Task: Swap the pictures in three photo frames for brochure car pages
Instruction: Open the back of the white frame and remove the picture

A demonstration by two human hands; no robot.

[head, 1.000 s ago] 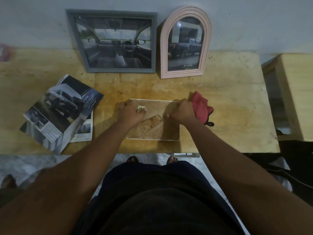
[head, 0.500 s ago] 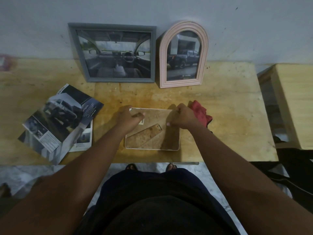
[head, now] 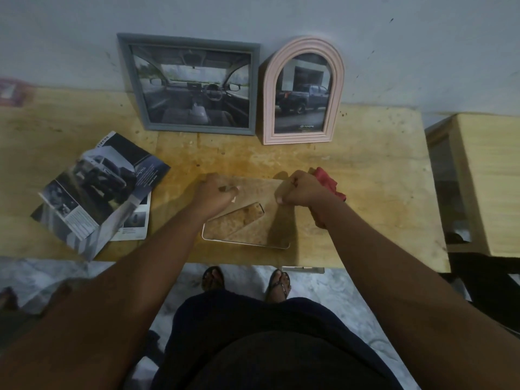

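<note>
A rectangular photo frame [head: 247, 232] lies face down near the table's front edge, its brown backing board and stand flap showing. My left hand [head: 213, 197] curls its fingers on the frame's upper left corner. My right hand [head: 299, 191] curls on the upper right corner. A grey frame [head: 194, 83] holding a car-interior page leans on the wall. Beside it stands a pink arched frame [head: 304, 91] with a pickup-truck page. A car brochure [head: 98, 187] lies open at the left.
A red cloth [head: 326, 181] lies just right of my right hand. A second wooden table [head: 489, 181] stands to the right. The wooden table [head: 380, 170] ends at its front edge above my sandalled feet. Loose brochure pages lie under the brochure.
The view has tilted down a little. Both hands stay on the frame's top corners, and the left fingers now cover the small pale tab seen earlier.
</note>
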